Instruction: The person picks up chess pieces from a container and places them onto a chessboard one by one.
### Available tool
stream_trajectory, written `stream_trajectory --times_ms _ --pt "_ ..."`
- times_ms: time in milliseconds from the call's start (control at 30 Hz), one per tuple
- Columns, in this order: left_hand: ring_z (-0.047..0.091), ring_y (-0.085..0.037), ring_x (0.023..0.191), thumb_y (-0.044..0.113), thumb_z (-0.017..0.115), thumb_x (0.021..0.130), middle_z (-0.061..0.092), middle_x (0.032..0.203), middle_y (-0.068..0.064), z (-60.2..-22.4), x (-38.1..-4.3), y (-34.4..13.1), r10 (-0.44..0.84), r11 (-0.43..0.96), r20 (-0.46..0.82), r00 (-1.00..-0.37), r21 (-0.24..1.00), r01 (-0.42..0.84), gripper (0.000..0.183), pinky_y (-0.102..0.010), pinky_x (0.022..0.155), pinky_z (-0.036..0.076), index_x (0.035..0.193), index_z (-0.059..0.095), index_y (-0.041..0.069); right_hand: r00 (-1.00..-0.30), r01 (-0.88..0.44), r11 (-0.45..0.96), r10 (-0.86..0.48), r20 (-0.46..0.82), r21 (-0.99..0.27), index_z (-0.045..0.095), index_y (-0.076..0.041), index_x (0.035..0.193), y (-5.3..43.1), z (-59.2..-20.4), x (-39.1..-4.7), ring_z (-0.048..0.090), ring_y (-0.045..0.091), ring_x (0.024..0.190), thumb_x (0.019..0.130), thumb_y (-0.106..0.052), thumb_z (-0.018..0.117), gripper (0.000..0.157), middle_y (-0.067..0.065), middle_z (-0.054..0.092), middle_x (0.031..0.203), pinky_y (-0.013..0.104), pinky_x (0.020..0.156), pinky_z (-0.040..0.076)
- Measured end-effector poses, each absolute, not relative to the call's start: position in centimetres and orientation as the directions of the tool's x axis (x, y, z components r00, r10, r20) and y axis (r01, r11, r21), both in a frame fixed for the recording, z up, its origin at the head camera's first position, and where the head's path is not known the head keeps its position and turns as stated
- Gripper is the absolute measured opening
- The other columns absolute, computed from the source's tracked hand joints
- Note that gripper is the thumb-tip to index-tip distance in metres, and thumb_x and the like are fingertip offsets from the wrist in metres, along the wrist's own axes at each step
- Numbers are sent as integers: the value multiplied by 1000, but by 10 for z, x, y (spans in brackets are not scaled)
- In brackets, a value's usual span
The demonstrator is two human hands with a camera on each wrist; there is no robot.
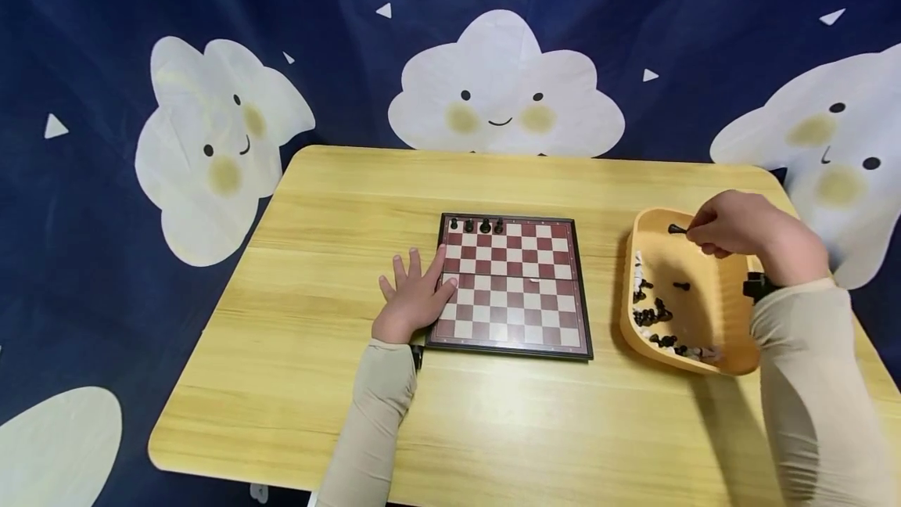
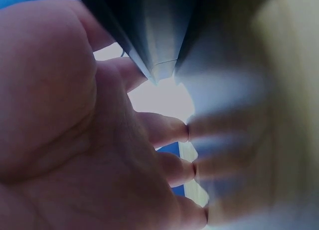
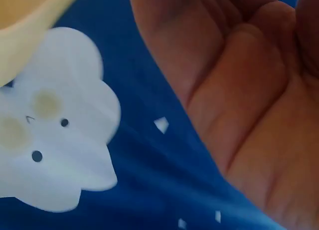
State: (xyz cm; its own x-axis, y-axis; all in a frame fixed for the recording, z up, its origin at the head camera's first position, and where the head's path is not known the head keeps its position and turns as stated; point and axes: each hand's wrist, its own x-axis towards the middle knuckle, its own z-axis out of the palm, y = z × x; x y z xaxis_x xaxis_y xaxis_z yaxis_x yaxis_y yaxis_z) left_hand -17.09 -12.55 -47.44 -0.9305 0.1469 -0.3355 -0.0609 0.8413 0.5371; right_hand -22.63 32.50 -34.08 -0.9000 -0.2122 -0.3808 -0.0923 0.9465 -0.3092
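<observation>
Right of the chessboard (image 1: 514,292), your right hand (image 1: 749,233) pinches a black piece (image 1: 676,229); likely light, stiff, slick; grip mid-body; your left hand (image 1: 411,300) lies splayed at the chessboard's left edge.

Our head camera sits high and back; our wrist cameras sit very close.
From the head we face forward and down across the bench (image 1: 281,413) to the cloud-printed cloth (image 1: 338,100); our left wrist view runs along the left hand (image 1: 411,300) toward its fingertips, our right past the right hand (image 1: 753,229). Each wrist view shares its hand with the head's; the right also shares the cloth.
</observation>
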Motion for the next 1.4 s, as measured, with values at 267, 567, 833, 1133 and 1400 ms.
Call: stream_trajectory --times_ms 267,567,833,1133,1400 --pt "-22 -46 153 50 40 109 -7 171 -22 -474 -170 -125 150 846 -341 -928 530 -58 68 -73 115 -14 168 12 31 -991 -133 834 -98 94 -536 75 -8 109 295 -339 -193 59 1 71 98 -23 72 19 -7 72 86 20 63 44" --pt "-23 -46 153 50 40 109 -8 171 -21 -471 -171 -126 142 842 -336 -931 535 -65 68 -72 115 -15 168 10 32 -892 -451 237 -86 444 -861 72 12 109 222 -362 -183 63 7 69 88 13 72 21 -3 72 83 14 60 48" --pt "-20 -47 153 49 39 109 -6 171 -23 -473 -170 -125 148 839 -330 -932 541 -58 67 -73 115 -14 168 12 30 -837 -547 -65 14 548 -834 71 13 116 167 -389 -195 72 13 82 89 15 72 28 8 78 101 20 72 56" --pt "-21 -47 153 49 40 110 -7 171 -23 -471 -169 -127 147 833 -328 -933 549 -62 68 -73 115 -14 168 12 30 -716 -687 23 148 683 -726 58 13 120 128 -412 -206 76 13 90 84 19 73 40 24 76 100 24 77 60" --pt "-21 -46 153 50 41 109 -7 171 -22 -468 -169 -125 142 836 -329 -934 544 -65 68 -72 116 -14 168 12 31 -650 -687 235 224 726 -688 59 11 120 116 -417 -216 74 0 83 83 14 79 42 27 75 93 18 74 58"
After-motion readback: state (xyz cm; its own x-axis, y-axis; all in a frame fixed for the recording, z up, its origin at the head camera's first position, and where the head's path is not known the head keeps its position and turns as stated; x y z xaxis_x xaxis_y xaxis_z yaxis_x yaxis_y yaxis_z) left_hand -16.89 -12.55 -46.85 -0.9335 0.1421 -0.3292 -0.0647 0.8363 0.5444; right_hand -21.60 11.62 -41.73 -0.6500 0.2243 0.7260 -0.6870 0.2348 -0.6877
